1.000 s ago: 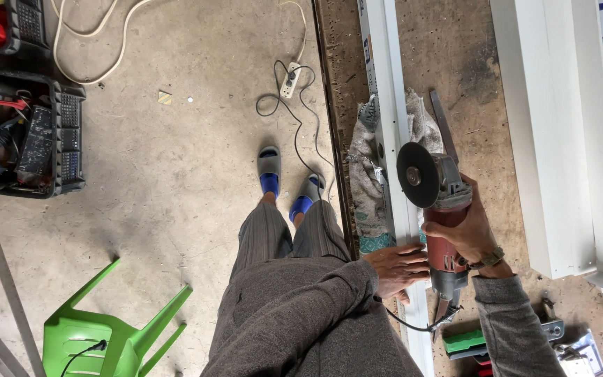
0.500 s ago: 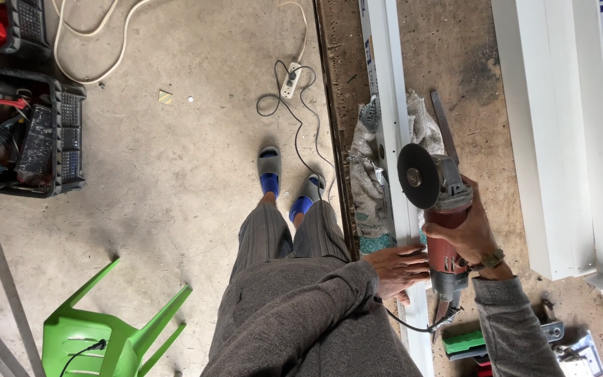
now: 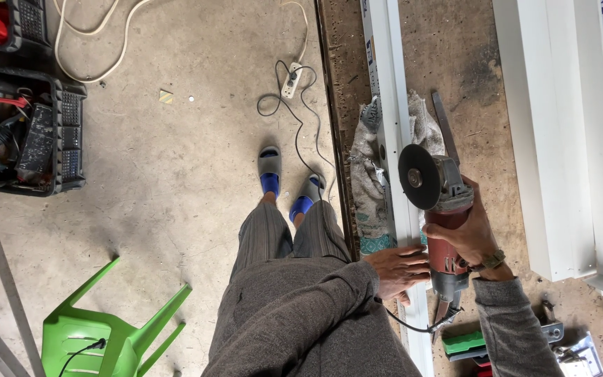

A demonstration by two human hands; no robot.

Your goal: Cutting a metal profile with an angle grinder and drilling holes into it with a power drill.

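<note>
Seen from the head camera, a person stands at a worn wooden surface [image 3: 483,84], the picture turned so the floor lies to the left. The right hand [image 3: 470,230] is wrapped around the red body of an angle grinder [image 3: 441,209], fingers [image 3: 448,236] curled tight about the housing, its dark disc [image 3: 419,176] held just above a long white metal profile [image 3: 393,139] that runs the length of the surface. The left hand [image 3: 400,269] lies flat on the same profile just beside the grinder, fingers [image 3: 413,253] spread and pressing down, gripping nothing. A grey rag [image 3: 366,174] sits under the profile. The grinder's black cord [image 3: 413,324] trails off below the hands. On the concrete floor [image 3: 176,174] stand a green plastic chair [image 3: 99,335] and a black crate of tools [image 3: 26,132]. White boxed lengths [image 3: 546,139] lie along the far side of the surface.
</note>
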